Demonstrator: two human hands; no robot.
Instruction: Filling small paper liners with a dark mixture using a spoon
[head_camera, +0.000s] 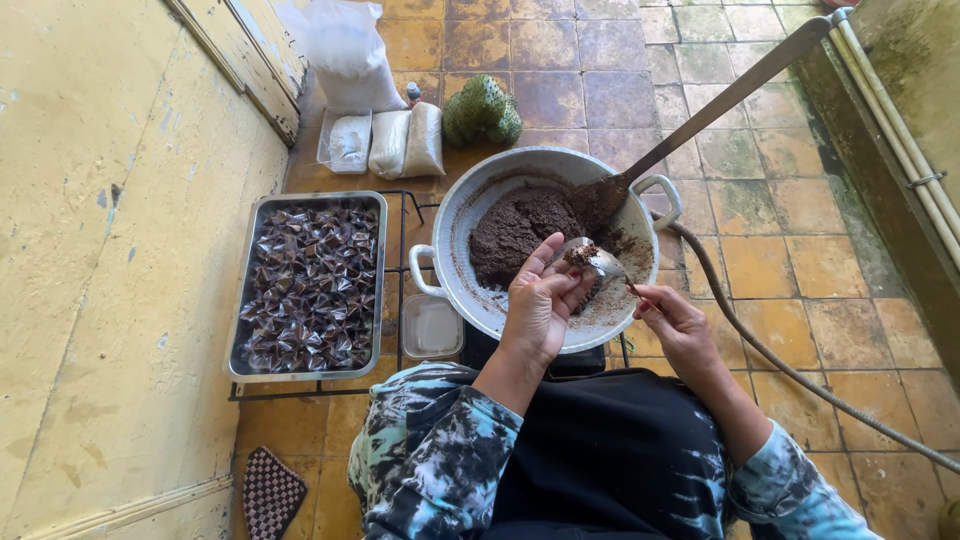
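Observation:
My left hand (540, 300) is raised over a big white two-handled pan (470, 205), its fingers cupping a clear plastic wrapper with a lump of dark brown paste (580, 255) in it. My right hand (670, 320) grips a metal spoon (605, 268) whose bowl rests against that lump. More brown paste (515, 230) is heaped in the pan. A long wooden paddle (700, 115) leans in the pan, its blade coated with paste.
A metal tray (245, 290) full of several wrapped dark pieces sits on a low wire rack to the left. A small clear lidded box (432, 326), white bags (390, 140), a green bumpy fruit (483, 112), a hose (790, 370) and a yellow wall (110, 250) surround me.

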